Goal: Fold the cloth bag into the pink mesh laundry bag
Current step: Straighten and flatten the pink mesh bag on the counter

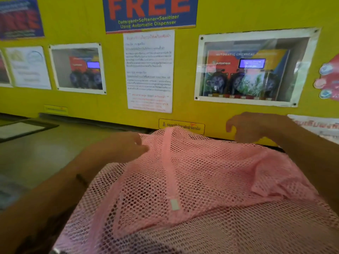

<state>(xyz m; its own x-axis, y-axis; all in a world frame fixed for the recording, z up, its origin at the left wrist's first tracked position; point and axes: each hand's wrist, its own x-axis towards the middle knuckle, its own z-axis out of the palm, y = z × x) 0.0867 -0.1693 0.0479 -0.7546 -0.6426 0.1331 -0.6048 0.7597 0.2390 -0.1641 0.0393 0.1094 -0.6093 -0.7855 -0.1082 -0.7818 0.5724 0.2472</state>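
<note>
The pink mesh laundry bag point(192, 189) lies rumpled across the near bench point(36, 153), open room to its left. The left hand point(126, 145) pinches its far edge; the right hand point(253, 129) hovers half-curled, gripping nothing. A far sign point(149, 13) reads "FREE Detergent+Softener+Sanitizer"

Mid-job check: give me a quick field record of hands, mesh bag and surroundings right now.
left hand: pinching the pink mesh laundry bag at its far left edge
right hand: fingers curled above the far right edge; contact unclear
bag state: spread rumpled, central seam with a white tag
cloth bag: not distinguishable
backdrop: yellow wall with posters
</note>
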